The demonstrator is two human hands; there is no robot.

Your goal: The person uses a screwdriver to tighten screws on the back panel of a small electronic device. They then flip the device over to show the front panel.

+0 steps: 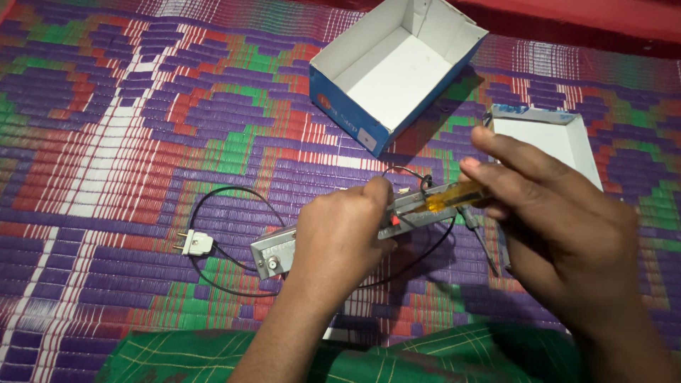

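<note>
A woven plastic mat point(128, 142) in purple, red, green and white bands covers the whole floor, with a strip of red cloth point(603, 18) along its edge at one o'clock and a fold of green checked fabric point(440, 354) at six o'clock, close to the person. At twelve o'clock on the mat sits an open blue cardboard box with a white inside point(397, 67), and at three o'clock its shallow white lid or tray point(546, 138) lies partly behind the right hand. Near the centre is a long, narrow silver metal housing point(277, 252), rectangular, with a small round fitting on its near end and a red spot beside the thumb; a thin black cord point(227, 195) loops away from it toward nine o'clock and ends in a white two-pin plug point(195, 243) lying flat on the mat. The left hand point(340, 234) is closed over the middle of the housing from above, holding it just off the mat. The right hand point(560, 213), at three o'clock of the housing, pinches a screwdriver with a clear yellow handle point(454, 196) between thumb and fingers, its tip pointing toward nine o'clock at the housing's far end, just beside the left thumb.
</note>
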